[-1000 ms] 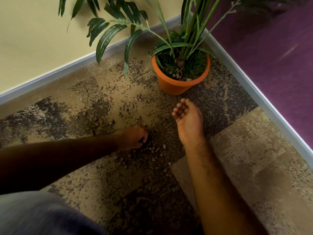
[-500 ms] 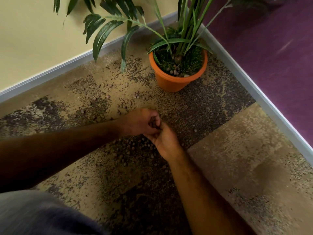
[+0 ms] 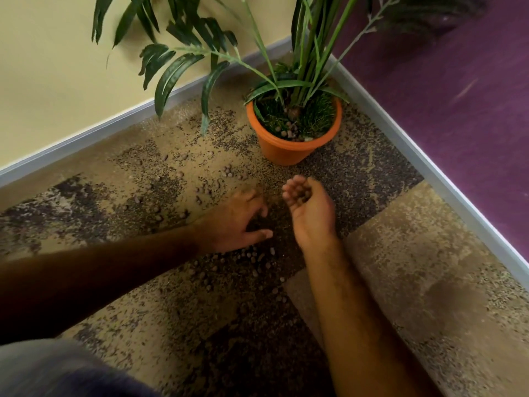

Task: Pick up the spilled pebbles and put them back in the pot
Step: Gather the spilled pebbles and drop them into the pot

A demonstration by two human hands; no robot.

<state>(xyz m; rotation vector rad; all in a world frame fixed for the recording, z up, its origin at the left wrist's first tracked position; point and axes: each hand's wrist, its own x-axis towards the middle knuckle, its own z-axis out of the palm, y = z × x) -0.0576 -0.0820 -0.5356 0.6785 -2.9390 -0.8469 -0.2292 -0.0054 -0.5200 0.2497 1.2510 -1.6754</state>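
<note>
Many pebbles ring spread left hand; right hand cups some.

Both forearms are bare, no sleeves showing, and grey cloth covers the person's leg.

Hands parted; left hand spread, right hand cupping pebbles
</note>
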